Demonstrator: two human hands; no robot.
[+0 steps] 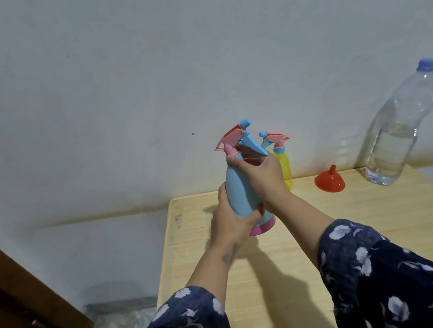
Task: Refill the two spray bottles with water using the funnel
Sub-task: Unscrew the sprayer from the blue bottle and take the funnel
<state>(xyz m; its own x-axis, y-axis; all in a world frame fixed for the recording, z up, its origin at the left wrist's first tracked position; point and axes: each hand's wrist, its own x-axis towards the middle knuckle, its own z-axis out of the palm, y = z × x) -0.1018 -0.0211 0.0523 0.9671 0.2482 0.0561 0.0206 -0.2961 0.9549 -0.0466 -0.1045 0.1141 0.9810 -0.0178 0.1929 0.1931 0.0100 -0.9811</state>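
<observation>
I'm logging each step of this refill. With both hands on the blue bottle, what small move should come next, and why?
Probably twist off the spray head: the right hand grips the neck, the left hand holds the blue bottle, and the funnel lies unused.

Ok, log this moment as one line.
step: uncapping | left hand: grips blue spray bottle | right hand: on its neck | funnel: on table

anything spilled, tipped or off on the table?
No spill shows. The red funnel sits upside down, spout up. The water bottle only looks tilted, probably from the wide lens; its cap is on. Both hands hold the blue spray bottle, head still attached.
</observation>
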